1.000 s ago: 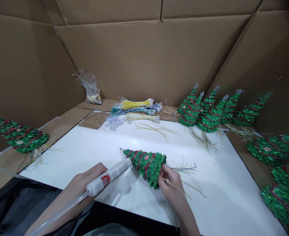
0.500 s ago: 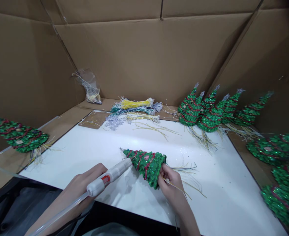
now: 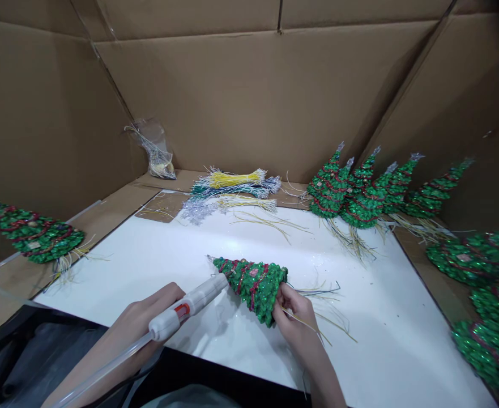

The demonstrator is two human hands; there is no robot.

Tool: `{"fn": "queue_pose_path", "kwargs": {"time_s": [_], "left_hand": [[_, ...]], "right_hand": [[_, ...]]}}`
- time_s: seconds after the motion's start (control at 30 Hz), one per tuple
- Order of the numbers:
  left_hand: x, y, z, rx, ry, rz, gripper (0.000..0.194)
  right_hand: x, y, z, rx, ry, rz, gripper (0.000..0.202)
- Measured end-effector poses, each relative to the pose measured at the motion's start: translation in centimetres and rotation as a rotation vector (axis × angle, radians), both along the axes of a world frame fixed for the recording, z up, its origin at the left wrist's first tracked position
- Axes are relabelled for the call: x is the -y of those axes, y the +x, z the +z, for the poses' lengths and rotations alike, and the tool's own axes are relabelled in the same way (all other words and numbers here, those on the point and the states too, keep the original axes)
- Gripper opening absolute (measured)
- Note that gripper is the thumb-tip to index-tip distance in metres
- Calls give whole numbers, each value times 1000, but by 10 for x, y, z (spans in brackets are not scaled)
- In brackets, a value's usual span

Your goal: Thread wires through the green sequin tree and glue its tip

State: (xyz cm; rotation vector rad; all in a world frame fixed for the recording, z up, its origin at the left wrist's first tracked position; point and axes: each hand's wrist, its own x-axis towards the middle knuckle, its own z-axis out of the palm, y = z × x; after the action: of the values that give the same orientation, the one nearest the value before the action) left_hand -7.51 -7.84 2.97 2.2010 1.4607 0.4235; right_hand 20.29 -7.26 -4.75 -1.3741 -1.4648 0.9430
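Observation:
My left hand (image 3: 158, 309) is closed around a white glue gun (image 3: 190, 303) with a red-orange part on its side and a clear glue stick (image 3: 109, 368) running out of its back. The nozzle end is at the left side of a green glittery Christmas tree ornament (image 3: 255, 286) with red garland; whether it touches cannot be made out. My right hand (image 3: 294, 314) grips this tree at its base, and the tree lies tilted with its tip to the left. Yellow and dark wires (image 3: 334, 323) trail from the base past my right hand.
Several finished-looking trees (image 3: 366, 192) stand at the back right, with more trees (image 3: 487, 334) at the right edge. One tree (image 3: 37, 232) lies at the left. Wire bundles (image 3: 236, 181) and a plastic bag (image 3: 158, 150) sit along the back cardboard wall (image 3: 232, 102). The tabletop (image 3: 139, 255) is white.

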Motion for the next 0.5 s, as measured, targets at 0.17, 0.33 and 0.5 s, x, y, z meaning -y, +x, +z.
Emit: {"fn": "queue_pose_path", "kwargs": {"time_s": [0.17, 0.33, 0.5], "left_hand": [[2, 1, -1, 26, 17, 45, 18], [-2, -6, -4, 8, -24, -50, 17], [1, -1, -4, 35, -12, 30, 19]], "right_hand": [[1, 1, -2, 7, -3, 4, 23], [1, 0, -3, 10, -8, 5, 23], [-1, 0, -1, 12, -3, 2, 22]]}}
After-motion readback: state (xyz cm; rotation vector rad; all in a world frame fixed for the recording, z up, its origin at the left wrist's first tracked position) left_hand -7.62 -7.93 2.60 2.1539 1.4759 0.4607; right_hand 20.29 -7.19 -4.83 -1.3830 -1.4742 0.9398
